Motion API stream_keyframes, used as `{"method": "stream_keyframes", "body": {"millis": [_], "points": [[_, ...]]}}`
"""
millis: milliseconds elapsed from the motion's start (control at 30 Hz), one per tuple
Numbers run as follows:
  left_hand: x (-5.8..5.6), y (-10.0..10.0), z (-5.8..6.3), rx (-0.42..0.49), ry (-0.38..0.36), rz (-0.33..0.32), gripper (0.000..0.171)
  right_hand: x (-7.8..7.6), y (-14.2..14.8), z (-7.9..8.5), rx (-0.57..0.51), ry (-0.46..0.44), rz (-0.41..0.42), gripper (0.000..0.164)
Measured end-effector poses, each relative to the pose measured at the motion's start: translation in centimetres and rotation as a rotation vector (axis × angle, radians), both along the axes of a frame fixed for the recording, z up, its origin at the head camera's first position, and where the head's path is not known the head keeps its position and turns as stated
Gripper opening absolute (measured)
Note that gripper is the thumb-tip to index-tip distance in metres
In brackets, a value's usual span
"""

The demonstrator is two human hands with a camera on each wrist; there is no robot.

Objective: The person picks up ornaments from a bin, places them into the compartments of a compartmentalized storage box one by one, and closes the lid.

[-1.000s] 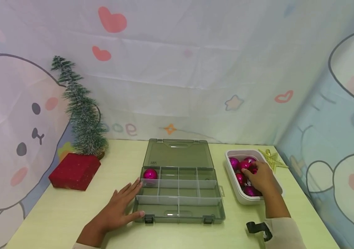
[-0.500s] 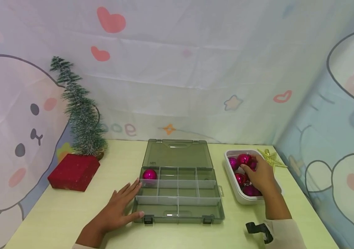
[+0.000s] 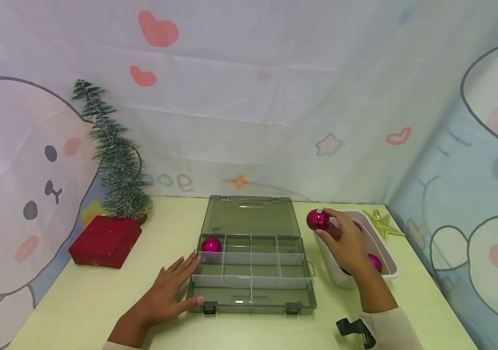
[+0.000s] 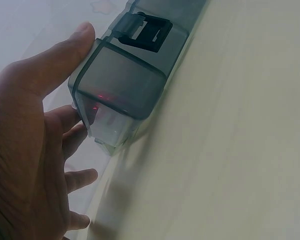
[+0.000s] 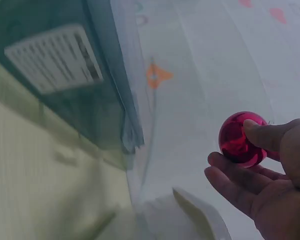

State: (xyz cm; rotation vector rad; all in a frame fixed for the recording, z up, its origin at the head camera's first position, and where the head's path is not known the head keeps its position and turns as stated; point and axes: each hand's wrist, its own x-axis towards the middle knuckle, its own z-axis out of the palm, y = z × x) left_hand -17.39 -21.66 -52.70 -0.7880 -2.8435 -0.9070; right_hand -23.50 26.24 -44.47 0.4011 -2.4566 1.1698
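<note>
My right hand [image 3: 346,243] pinches a shiny magenta Christmas bauble [image 3: 317,219] between thumb and fingers, above the left rim of the white tub [image 3: 389,257]. In the right wrist view the held bauble [image 5: 240,140] hangs at the fingertips. Other baubles [image 3: 374,262] lie in the tub, partly hidden by this hand. A clear grey compartment box [image 3: 252,295] stands with its lid folded back. One magenta bauble [image 3: 211,245] sits in its back left compartment. My left hand [image 3: 167,294] rests against the box's left side, fingers spread; the left wrist view shows the thumb at its corner.
A small green Christmas tree [image 3: 119,170] with a red block base [image 3: 106,240] lies tilted at the back left of the table [image 3: 179,335]. Gold star ornament [image 3: 382,223] pieces lie behind the tub. A printed cloth [image 3: 249,97] hangs behind the table.
My right hand has lifted a bauble out of the white tub and moved it left, over the rim. The left hand has stayed at the box.
</note>
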Motion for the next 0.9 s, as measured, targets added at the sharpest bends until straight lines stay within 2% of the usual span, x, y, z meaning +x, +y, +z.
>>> {"method": "stream_keyframes", "body": {"millis": [167, 267, 533, 600, 767, 900], "points": [[0.0, 0.0, -0.1, 0.005, 0.007, -0.008, 0.093, -0.5, -2.0, -1.0, -0.184, -0.128, 0.126, 0.062], [0.0, 0.0, -0.1, 0.004, 0.01, -0.011, 0.093, -0.7, -3.2, -1.5, -0.27, -0.165, 0.172, 0.063], [0.2, -0.1, 0.1, 0.007, 0.002, -0.009, 0.092, -0.9, -6.0, -1.9, -0.537, -0.317, 0.36, 0.066], [0.3, -0.1, 0.3, 0.006, -0.003, -0.009, 0.093, -1.0, -6.6, -2.0, -0.539, -0.32, 0.364, 0.065], [0.3, -0.1, 0.5, 0.006, -0.01, -0.004, 0.093, -1.3, -7.9, -1.9, -0.417, -0.268, 0.311, 0.05], [0.1, -0.1, 0.5, 0.008, -0.006, -0.008, 0.093, -1.5, -9.0, -1.7, -0.338, -0.214, 0.333, 0.043]]}}
